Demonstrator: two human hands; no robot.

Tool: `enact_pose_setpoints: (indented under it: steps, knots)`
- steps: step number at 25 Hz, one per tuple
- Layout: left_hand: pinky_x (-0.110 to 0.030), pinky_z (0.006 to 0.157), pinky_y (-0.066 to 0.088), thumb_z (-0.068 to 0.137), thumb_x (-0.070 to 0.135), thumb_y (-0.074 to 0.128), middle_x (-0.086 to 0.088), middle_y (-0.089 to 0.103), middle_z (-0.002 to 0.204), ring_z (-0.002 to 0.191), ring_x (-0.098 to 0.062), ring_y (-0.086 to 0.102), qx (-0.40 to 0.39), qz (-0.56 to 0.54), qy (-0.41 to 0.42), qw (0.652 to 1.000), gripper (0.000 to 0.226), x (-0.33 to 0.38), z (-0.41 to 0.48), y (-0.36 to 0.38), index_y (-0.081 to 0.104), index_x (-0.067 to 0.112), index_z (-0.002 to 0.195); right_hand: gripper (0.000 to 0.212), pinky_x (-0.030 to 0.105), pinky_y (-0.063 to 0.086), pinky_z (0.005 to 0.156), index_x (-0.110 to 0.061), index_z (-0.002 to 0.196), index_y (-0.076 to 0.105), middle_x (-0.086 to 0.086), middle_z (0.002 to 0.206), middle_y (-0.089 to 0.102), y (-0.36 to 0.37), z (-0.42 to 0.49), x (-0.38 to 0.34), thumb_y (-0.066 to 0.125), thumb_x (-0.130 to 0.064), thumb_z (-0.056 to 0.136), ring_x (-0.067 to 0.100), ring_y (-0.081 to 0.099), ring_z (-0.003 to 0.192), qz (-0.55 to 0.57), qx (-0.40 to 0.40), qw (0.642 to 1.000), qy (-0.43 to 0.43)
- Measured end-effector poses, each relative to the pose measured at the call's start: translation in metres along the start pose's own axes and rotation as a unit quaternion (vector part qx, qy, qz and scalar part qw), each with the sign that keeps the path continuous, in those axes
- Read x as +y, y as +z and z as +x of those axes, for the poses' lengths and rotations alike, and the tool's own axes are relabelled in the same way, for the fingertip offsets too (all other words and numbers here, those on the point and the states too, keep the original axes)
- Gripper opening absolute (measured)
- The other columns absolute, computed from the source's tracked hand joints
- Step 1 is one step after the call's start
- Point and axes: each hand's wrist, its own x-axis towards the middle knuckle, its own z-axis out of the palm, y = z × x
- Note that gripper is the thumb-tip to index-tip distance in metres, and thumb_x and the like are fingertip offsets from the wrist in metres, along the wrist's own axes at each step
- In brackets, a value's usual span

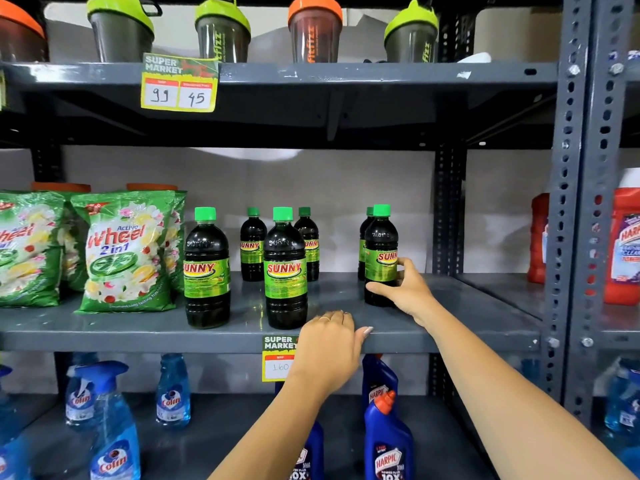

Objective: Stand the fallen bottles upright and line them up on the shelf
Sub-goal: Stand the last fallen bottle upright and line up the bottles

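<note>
On the grey metal middle shelf (138,329) six dark plastic bottles with green caps and green-yellow "SUNNY" labels all stand upright. Three stand toward the near edge: the left front bottle (206,268), the middle front bottle (285,268) and the right front bottle (381,254). The right one sits a little farther back than the other two. Behind them, near the back wall, stand three more: two back bottles (253,244) (309,237) on either side of the middle front one, and a third back bottle (364,233) mostly hidden behind the right front one.

The right hand (405,289) reaches in from the lower right, and its grip is wrapped around the lower half of the right front bottle, thumb across the label's near face and fingers on the right side. The left hand (329,344) rests palm down on the shelf's near edge, just right of the middle front bottle, its grip loose and grasping nothing, fingers curled over the lip and covering part of a yellow price tag (278,358).

At the far left of the same shelf lean green detergent pouches (126,251). The shelf above carries shaker cups with green and orange lids (221,29). Below stand blue spray bottles (110,427) and blue toilet-cleaner bottles (388,438).
</note>
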Motion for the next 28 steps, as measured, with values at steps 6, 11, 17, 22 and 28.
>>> enact_pose_setpoints:
  steps: [6,11,17,22,28]
  knots:
    - [-0.028,0.053,0.046,0.096,0.043,0.026,-0.002,0.065,0.068,0.060,-0.021,0.061,0.001,-0.004,0.000,1.000,0.052,0.000,0.000,0.000,0.063,0.013,0.074,0.080,0.029,0.042,0.087,-0.020,0.139,0.039,0.002,0.128,0.057,-0.002,-0.001,-0.001,0.083,-0.019,0.072,0.016,0.053,0.107,0.031,-0.018,0.999,0.010]
    - [-0.027,0.055,0.047,0.096,0.043,0.025,-0.003,0.066,0.069,0.061,-0.021,0.062,-0.007,-0.007,-0.002,1.000,0.053,0.001,0.000,-0.001,0.064,0.013,0.075,0.078,0.033,0.045,0.082,-0.020,0.122,0.040,-0.001,0.109,0.056,0.002,-0.001,-0.004,0.088,-0.034,0.063,0.018,0.055,0.099,-0.041,0.020,0.999,0.016]
    - [-0.029,0.056,0.047,0.096,0.045,0.020,-0.003,0.066,0.071,0.063,-0.021,0.062,-0.037,-0.009,-0.006,0.999,0.057,0.001,-0.001,-0.006,0.064,0.013,0.078,0.080,0.032,0.045,0.084,-0.018,0.129,0.047,0.003,0.119,0.061,-0.002,-0.005,-0.010,0.087,-0.040,0.063,0.018,0.055,0.102,-0.053,0.015,0.998,0.028]
    - [-0.028,0.057,0.047,0.096,0.044,0.022,-0.003,0.067,0.071,0.063,-0.021,0.063,-0.056,-0.009,0.001,0.998,0.056,0.001,-0.001,-0.010,0.064,0.013,0.077,0.071,0.030,0.045,0.079,-0.018,0.112,0.049,-0.002,0.106,0.057,-0.005,-0.024,-0.024,0.088,-0.043,0.059,0.016,0.053,0.096,-0.114,0.032,0.993,0.020]
    - [-0.033,0.068,0.046,0.098,0.046,0.016,-0.007,0.068,0.091,0.083,-0.025,0.063,-0.058,-0.003,0.006,0.998,0.057,-0.002,-0.001,-0.010,0.061,0.012,0.094,0.074,0.028,0.043,0.076,-0.017,0.113,0.051,-0.007,0.102,0.055,-0.018,-0.066,-0.036,0.088,-0.048,0.057,0.013,0.053,0.094,-0.136,0.035,0.990,-0.005]
